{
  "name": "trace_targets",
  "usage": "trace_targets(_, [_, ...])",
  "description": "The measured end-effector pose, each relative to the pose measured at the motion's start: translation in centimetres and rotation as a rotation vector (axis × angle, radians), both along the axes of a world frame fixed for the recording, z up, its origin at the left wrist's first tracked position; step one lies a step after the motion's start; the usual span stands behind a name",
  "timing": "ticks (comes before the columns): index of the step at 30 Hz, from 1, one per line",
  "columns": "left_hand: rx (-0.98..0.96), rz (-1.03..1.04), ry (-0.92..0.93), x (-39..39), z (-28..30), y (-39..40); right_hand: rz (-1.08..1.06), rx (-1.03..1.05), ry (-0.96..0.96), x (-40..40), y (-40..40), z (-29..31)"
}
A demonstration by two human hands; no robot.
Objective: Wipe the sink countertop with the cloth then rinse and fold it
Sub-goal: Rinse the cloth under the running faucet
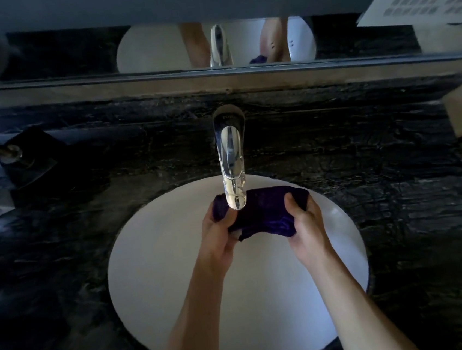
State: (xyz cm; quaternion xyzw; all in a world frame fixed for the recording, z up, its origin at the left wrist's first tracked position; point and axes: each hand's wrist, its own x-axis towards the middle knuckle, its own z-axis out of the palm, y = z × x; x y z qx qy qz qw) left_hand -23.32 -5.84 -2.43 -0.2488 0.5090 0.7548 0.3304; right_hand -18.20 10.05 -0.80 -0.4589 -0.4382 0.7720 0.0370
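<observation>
While the purple cloth (259,211) hangs bunched over the white sink basin (154,268), its long axis runs left to right directly under the faucet spout (233,174). The left hand (220,233) grips one end and the right hand (304,221) the other, both equally near. No water stream is discernible, so rinsing likely turns on that alignment beneath the spout.

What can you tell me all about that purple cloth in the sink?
The cloth is dark purple and looks soft and fuzzy, like a towel. It is bunched into a thick roll, not spread flat. It hangs over the white sink, right under the tip of the shiny faucet. The left hand grips one end and the right hand grips the other. I cannot tell whether water is running.
</observation>
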Motion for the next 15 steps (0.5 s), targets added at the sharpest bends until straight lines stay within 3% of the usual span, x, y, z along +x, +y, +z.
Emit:
trace_targets(8, [-0.066, 0.117, 0.232, -0.6, 1.7, -4.2, 0.085, -0.155, 0.078, -2.6, -2.9, -0.7])
trace_targets(11, [-0.084, 0.118, 0.227, -0.9, 2.1, -5.1, 0.088, -0.24, 0.076, -3.0, -3.7, -1.0])
trace_targets(15, [-0.11, 0.195, 0.114, -1.3, 2.0, -5.1, 0.132, -0.206, 0.021, -3.1, -4.6, -1.0])
